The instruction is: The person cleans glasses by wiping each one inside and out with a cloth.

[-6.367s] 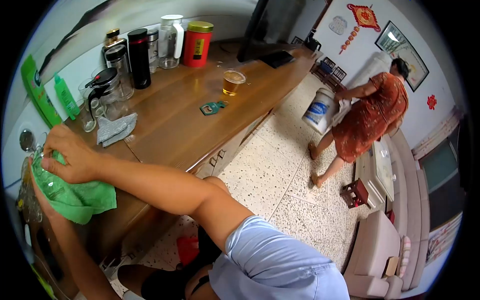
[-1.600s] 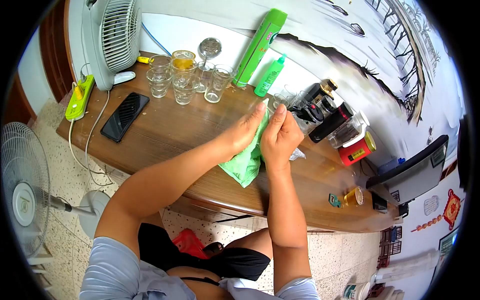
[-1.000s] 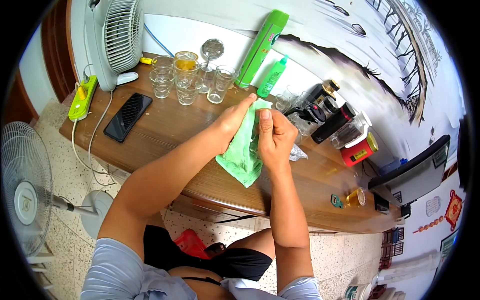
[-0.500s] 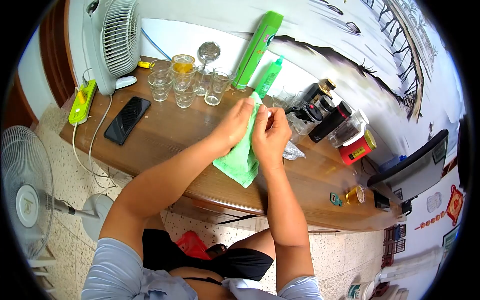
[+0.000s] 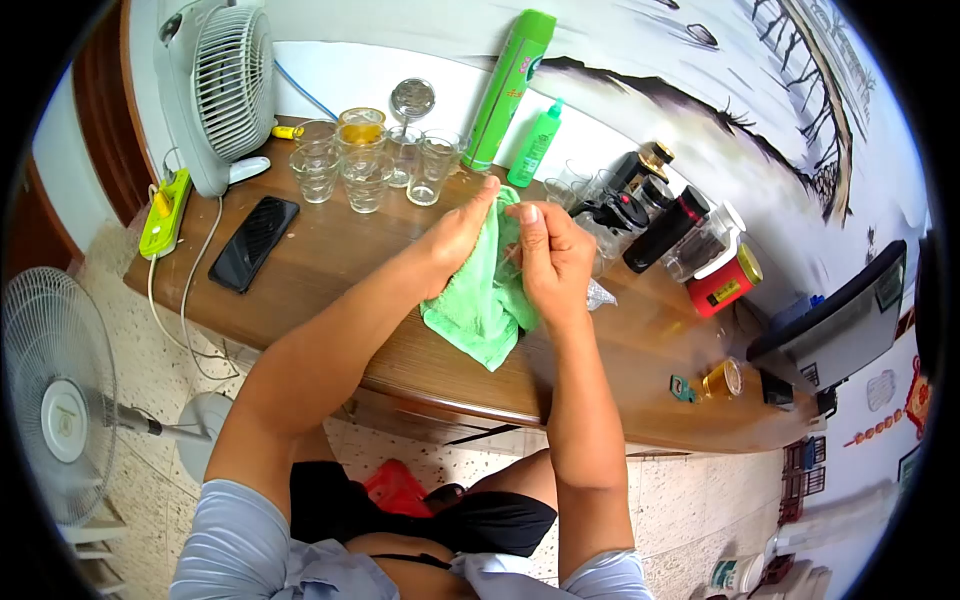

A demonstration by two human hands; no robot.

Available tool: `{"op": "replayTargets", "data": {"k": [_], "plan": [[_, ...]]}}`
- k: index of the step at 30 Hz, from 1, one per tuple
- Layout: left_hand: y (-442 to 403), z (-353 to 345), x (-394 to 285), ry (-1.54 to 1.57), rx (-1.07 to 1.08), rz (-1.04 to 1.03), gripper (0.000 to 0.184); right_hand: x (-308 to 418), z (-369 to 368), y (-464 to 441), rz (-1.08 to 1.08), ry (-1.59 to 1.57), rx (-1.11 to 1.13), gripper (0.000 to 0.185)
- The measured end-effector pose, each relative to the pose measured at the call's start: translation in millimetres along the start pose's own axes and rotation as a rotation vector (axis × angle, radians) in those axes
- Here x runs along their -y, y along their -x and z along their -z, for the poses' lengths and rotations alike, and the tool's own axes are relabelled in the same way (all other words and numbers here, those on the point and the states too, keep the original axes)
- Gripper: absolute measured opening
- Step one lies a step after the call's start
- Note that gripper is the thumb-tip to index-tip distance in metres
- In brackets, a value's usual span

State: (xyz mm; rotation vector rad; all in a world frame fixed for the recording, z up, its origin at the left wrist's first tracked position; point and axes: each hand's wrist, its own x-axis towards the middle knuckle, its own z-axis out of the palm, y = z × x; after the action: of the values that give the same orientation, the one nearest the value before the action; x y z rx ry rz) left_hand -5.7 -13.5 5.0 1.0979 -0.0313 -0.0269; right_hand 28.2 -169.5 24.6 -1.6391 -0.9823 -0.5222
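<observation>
A light green cloth (image 5: 480, 325) hangs over the near part of the table, held up between my two hands. My left hand (image 5: 462, 235) grips it from the left side, thumb pointing up along the cloth's top. On the other side, my right hand (image 5: 558, 255) is closed with curled fingers against the cloth. A see-through patch, perhaps clear glass, shows between the cloth and my right fingertips; what those fingers hold is mostly hidden. Several clear drinking glasses (image 5: 368, 182) stand beyond my left hand, some stacked.
Behind the hands stand a tall green spray can (image 5: 510, 90) and a green bottle (image 5: 536, 145). A black phone (image 5: 254, 243) and a power strip (image 5: 166, 215) lie left. To the right are a black flask (image 5: 665, 230), a red tin (image 5: 725, 282) and an amber cup (image 5: 722, 378).
My right hand has turned and shifted slightly right, away from my left. The cloth has opened out between them, and the see-through patch now shows. The view has shifted slightly.
</observation>
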Motion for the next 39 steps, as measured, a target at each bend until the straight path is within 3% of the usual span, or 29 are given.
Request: {"op": "replayTargets", "data": {"k": [4,7,8,11,12,15,19,23,27,31,33,34,36,39], "plan": [[0,-6,2,0.02,-0.134,-0.02,0.055,0,-3,-1,0.068,0.104,-0.047,0.023],[-16,15,11,-0.122,-0.097,-0.093,0.05,-3,-3,-1,0.04,0.051,-0.033,0.028],[-16,18,12,-0.205,-0.043,-0.171,0.046,-3,-5,-1,-0.002,0.047,-0.048,0.028],[-3,-13,17,-0.511,-0.207,-0.466,0.047,-11,-14,1,0.073,0.156,-0.164,0.029],[-6,-6,21,-0.558,-0.105,-0.42,0.05,-11,-12,1,0.024,0.182,-0.164,0.026],[-15,-10,42,-0.763,-0.093,-0.695,0.051,-21,-10,-1,-0.046,0.155,-0.288,0.023],[-15,-6,39,-0.89,-0.075,-0.641,0.05,-26,-8,-1,-0.047,0.095,-0.311,0.02],[-3,-15,26,-0.566,-0.049,-0.499,0.043,-17,-9,7,0.089,0.112,-0.203,0.021],[-6,-5,22,-0.561,-0.085,-0.548,0.048,-9,-13,9,0.15,0.114,-0.138,0.021],[-11,-6,8,-0.597,-0.324,-0.467,0.056,-10,-22,7,0.172,0.1,-0.246,0.023],[-14,8,0,-0.281,-0.356,-0.303,0.06,-15,-24,0,0.206,0.112,-0.375,0.028],[-16,13,-3,-0.123,-0.366,-0.221,0.062,-18,-24,1,0.155,0.125,-0.306,0.031],[-17,13,-5,-0.066,-0.446,-0.304,0.065,-20,-21,5,0.053,0.156,-0.176,0.037],[-13,9,-8,-0.038,-0.536,-0.37,0.065,-8,-29,14,-0.038,0.241,-0.192,0.045]]}}
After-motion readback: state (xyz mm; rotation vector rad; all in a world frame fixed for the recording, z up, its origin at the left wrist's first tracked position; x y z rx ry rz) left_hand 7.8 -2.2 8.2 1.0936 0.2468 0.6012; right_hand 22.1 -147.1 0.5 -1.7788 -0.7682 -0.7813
